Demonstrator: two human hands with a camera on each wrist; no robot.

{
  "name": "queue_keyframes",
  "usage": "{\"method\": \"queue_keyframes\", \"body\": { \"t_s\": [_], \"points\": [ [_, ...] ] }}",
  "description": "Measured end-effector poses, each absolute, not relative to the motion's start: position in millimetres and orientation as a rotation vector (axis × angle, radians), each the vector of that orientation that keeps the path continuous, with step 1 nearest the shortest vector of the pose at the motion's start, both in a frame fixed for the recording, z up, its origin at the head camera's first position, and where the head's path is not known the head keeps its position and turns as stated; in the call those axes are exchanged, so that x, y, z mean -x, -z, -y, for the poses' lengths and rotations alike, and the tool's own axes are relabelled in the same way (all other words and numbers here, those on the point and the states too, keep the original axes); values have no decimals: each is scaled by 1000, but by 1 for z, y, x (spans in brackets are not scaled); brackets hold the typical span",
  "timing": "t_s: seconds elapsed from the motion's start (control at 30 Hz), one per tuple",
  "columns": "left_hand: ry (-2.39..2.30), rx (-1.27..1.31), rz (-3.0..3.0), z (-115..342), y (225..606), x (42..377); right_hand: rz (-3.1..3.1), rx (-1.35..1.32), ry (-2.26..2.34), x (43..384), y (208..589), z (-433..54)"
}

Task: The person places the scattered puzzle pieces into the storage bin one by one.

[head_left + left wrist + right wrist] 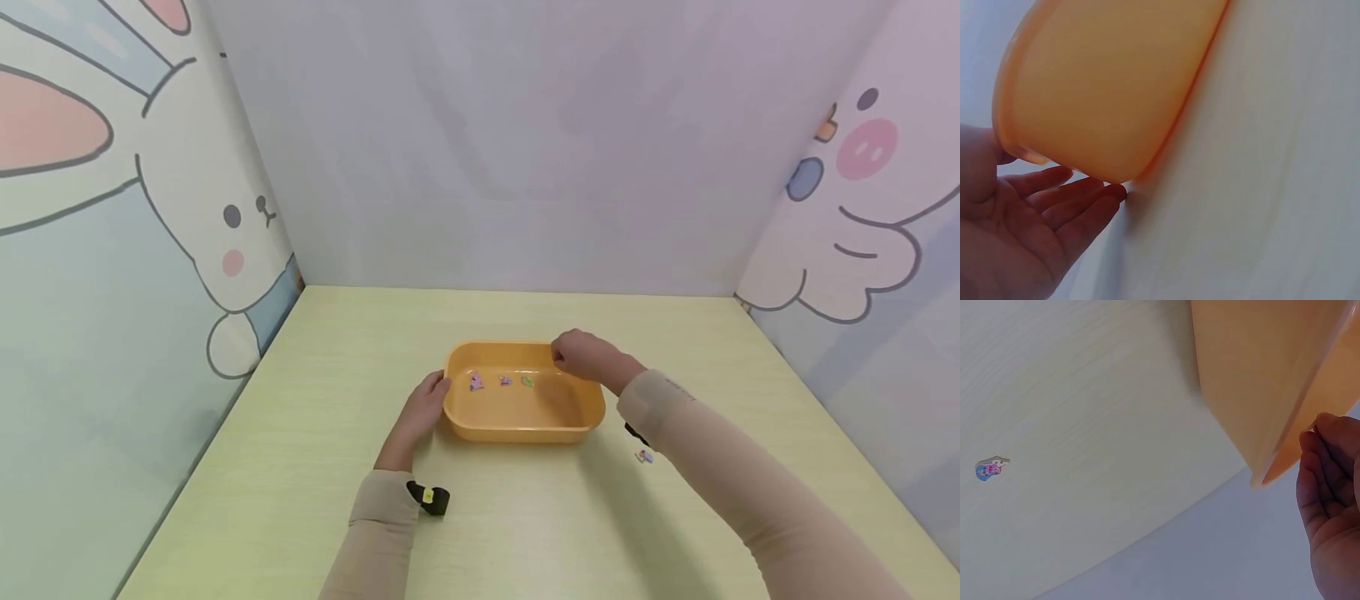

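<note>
A shallow orange plastic basin (525, 435) stands on the table in the head view. My left hand (420, 412) grips its left end, thumb at the rim and fingers against the outer wall (1104, 94). My right hand (588, 357) is over the basin's back right part, fingers curled. In the right wrist view its thumb and index fingertips (1325, 422) pinch a tiny thing, of which just a thin sliver shows. Inside the basin lie three small flat cartoon pieces: a pink one (476, 381), a pink-and-purple one (506, 381) and a green one (527, 381).
Another small cartoon piece (644, 456) lies on the pale wooden table (300, 467), right of the basin and below my right forearm. Around the table's back and sides stand walls, with a rabbit (210, 217) printed at left and a pig (862, 208) at right.
</note>
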State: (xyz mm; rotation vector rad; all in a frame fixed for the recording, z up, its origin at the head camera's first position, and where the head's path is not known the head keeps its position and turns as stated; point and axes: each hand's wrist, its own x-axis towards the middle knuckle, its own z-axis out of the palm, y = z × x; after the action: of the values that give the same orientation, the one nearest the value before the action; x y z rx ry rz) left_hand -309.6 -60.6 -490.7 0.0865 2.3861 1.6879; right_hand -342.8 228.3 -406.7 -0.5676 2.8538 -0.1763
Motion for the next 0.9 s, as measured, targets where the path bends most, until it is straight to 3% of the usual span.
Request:
{"method": "queue_keyframes", "body": {
  "t_s": [0.9],
  "points": [
    [-1685,-65,-2369,61,491,311,-2745,702,7,347,428,-215]
  ]
}}
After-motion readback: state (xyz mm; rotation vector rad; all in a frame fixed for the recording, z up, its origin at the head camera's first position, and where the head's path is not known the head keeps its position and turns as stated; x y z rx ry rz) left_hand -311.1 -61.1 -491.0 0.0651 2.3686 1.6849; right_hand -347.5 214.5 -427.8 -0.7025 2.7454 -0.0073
